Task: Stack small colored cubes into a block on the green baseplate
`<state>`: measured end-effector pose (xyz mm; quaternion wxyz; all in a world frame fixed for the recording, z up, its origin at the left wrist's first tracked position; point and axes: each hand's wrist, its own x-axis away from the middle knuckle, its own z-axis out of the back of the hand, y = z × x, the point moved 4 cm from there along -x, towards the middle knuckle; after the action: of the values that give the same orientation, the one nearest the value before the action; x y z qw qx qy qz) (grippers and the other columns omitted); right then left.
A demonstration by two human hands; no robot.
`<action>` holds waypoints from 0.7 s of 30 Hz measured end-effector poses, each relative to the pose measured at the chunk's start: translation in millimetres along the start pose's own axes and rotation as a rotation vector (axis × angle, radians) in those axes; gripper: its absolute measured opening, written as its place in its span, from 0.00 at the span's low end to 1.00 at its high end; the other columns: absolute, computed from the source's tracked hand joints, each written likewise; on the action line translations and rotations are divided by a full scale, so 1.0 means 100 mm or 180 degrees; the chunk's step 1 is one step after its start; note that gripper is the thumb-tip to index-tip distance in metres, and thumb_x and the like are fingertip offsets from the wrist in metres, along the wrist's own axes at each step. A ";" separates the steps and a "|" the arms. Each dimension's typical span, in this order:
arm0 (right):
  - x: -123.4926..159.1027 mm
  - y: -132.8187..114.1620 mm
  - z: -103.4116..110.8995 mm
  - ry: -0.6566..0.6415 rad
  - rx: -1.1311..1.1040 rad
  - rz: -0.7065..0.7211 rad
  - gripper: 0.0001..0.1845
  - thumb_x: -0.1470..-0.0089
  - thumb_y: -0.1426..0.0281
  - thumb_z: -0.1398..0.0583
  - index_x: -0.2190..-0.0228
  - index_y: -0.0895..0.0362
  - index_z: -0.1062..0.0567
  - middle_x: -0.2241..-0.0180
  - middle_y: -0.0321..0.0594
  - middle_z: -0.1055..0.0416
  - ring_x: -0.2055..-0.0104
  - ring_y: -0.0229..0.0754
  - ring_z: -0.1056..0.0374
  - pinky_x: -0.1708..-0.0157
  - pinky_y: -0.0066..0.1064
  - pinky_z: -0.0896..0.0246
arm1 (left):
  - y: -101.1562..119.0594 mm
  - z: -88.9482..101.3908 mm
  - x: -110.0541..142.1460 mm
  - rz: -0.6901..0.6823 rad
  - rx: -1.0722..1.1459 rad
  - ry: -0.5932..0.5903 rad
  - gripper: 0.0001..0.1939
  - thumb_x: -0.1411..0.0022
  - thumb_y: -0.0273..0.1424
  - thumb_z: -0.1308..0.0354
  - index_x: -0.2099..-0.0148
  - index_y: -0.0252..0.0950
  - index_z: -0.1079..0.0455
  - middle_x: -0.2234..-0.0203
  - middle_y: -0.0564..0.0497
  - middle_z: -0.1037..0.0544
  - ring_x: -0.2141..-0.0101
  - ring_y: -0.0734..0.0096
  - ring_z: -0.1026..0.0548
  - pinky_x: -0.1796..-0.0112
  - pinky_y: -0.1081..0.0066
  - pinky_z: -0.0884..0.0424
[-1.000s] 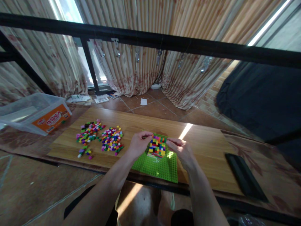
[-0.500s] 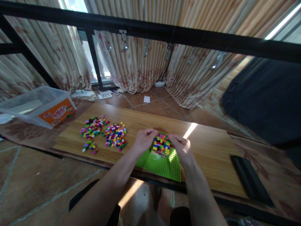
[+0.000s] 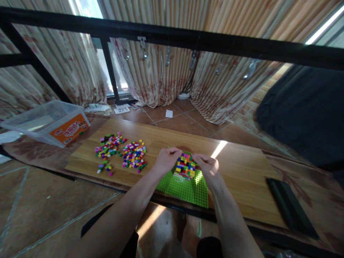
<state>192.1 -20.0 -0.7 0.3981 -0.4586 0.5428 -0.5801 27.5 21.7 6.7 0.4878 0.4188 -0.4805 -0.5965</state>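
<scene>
A multicoloured block of small building bricks stands on a green studded baseplate near the table's front edge. My left hand is closed in a pinch at the block's far left corner. At the far right corner, my right hand pinches with thumb and fingers. Both sets of fingertips meet the block's upper edge, and whether a small loose brick is between them is too small to tell. The far side of the block is partly hidden by my fingers.
Two piles of loose bricks, one farther left and one nearer, lie on the wooden tabletop. A clear plastic bin with an orange label stands at far left. A long black object lies at right. A black rail crosses above.
The whole view has shifted slightly as the head moved. Both hands stay at the block's far corners, with little visible change in their grip.
</scene>
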 end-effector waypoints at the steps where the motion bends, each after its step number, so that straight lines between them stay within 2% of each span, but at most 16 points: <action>1: 0.00 0.00 0.00 -0.0006 -0.0012 -0.0006 0.21 0.62 0.54 0.31 0.72 0.59 0.18 0.73 0.43 0.21 0.71 0.44 0.27 0.70 0.37 0.28 | 0.01 0.00 0.01 0.0003 -0.0011 -0.0005 0.13 0.42 0.34 0.45 0.69 0.34 0.21 0.74 0.50 0.20 0.71 0.69 0.26 0.69 0.73 0.33; 8: 0.00 0.08 0.07 0.0223 -0.0051 -0.0044 0.19 0.64 0.56 0.29 0.72 0.58 0.18 0.71 0.43 0.21 0.71 0.44 0.26 0.69 0.36 0.26 | 0.05 -0.02 0.07 -0.0106 -0.0388 0.0091 0.15 0.39 0.34 0.48 0.68 0.34 0.22 0.73 0.49 0.20 0.68 0.68 0.25 0.67 0.73 0.32; 12: 0.02 0.11 0.08 0.0170 -0.0011 -0.0052 0.21 0.60 0.54 0.31 0.69 0.57 0.18 0.70 0.43 0.21 0.70 0.44 0.26 0.69 0.35 0.26 | 0.09 0.12 0.06 -0.0188 -0.0696 0.0255 0.16 0.37 0.35 0.49 0.65 0.35 0.22 0.71 0.48 0.19 0.67 0.67 0.24 0.66 0.72 0.32; 14: 0.03 0.10 0.11 0.0255 0.0022 0.0015 0.21 0.58 0.53 0.32 0.68 0.57 0.18 0.70 0.43 0.21 0.71 0.43 0.26 0.71 0.34 0.26 | 0.12 0.29 0.04 -0.0202 -0.0850 0.0375 0.15 0.37 0.33 0.50 0.63 0.34 0.22 0.69 0.47 0.19 0.67 0.68 0.24 0.65 0.72 0.31; 17: 0.02 0.07 0.19 0.0452 0.0078 0.0130 0.20 0.56 0.53 0.33 0.69 0.57 0.19 0.68 0.44 0.21 0.71 0.40 0.27 0.74 0.29 0.28 | 0.12 0.67 0.01 -0.0134 -0.1318 0.0537 0.13 0.40 0.28 0.48 0.61 0.34 0.22 0.66 0.47 0.18 0.65 0.68 0.23 0.61 0.72 0.31; 21: -0.02 0.06 0.28 0.0601 0.0095 0.0190 0.19 0.56 0.54 0.33 0.70 0.57 0.19 0.66 0.44 0.21 0.70 0.36 0.29 0.75 0.23 0.31 | 0.00 1.21 -0.01 0.0408 -0.2431 0.0836 0.12 0.42 0.25 0.47 0.62 0.35 0.22 0.66 0.45 0.18 0.64 0.65 0.23 0.61 0.69 0.31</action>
<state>219.4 -26.3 -7.5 0.3690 -0.3796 0.5826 -0.6167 -89.2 42.7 29.5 0.7015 0.2494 -0.1833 -0.6419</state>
